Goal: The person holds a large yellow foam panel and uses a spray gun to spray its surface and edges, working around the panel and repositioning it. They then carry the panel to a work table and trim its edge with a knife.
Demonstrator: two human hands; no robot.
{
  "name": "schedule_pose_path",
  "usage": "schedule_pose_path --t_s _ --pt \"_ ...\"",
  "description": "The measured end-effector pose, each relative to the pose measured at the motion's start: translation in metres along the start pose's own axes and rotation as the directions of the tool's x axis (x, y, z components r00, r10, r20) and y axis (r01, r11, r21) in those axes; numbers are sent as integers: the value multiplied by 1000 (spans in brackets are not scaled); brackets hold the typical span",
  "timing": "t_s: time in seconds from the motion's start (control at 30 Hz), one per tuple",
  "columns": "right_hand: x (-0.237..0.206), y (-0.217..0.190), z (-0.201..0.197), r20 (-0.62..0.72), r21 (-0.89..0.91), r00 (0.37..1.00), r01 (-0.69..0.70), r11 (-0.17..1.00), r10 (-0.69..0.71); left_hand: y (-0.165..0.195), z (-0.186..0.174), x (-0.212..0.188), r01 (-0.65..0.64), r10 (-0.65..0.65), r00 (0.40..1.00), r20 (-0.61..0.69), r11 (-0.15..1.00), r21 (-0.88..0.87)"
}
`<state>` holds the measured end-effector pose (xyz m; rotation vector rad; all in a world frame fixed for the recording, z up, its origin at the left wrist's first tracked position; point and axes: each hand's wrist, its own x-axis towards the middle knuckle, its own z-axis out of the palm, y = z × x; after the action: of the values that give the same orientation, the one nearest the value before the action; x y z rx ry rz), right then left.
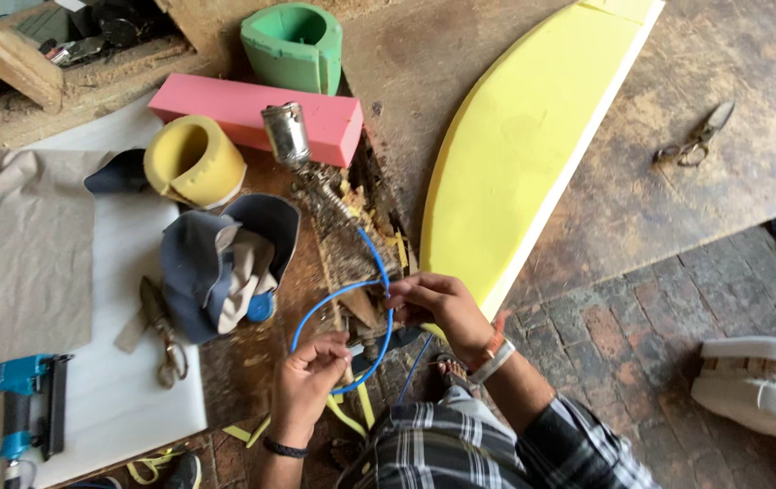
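Both hands, left (308,380) and right (433,303), pinch a looped, smooth blue hose (379,267) over the gritty workbench (460,54).

Blue hose (342,299), pink foam block (243,113), yellow foam panel (524,136), green foam form (293,45)

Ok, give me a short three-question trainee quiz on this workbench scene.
1. True or false: both hands grip the blue hose.
2. Which lies nearest the yellow foam panel? A) metal scissors B) blue nail gun C) yellow foam cylinder
3. What stands against the pink foam block?

Key:
1. True: the left hand pinches the loop low, the right hand holds it higher.
2. A
3. The metal spray-gun cup.
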<state>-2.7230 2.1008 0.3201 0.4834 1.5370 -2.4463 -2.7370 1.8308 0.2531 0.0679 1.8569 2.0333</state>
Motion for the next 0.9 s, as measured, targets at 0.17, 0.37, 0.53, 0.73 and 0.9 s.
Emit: schedule_pose_path --t_s 0.17,0.37,0.53,0.73,0.9 --pt "5 -8 -82 -135 71 989 -42 997 51 -9 60 24 111 -110 994 -18 982 152" --pt "27 -17 -142 -155 82 983 -85 993 97 -9 96 39 56 -46 996 -71 986 158" --pt "50 -26 -143 -93 52 994 -57 997 62 1 100 32 162 -148 972 -182 985 65" --pt "55 -33 -111 -8 -70 999 -33 997 33 15 104 18 357 -327 921 -211 926 125" --pt "39 -8 -53 222 -163 975 10 987 27 15 100 0 195 -177 962 -208 979 65"
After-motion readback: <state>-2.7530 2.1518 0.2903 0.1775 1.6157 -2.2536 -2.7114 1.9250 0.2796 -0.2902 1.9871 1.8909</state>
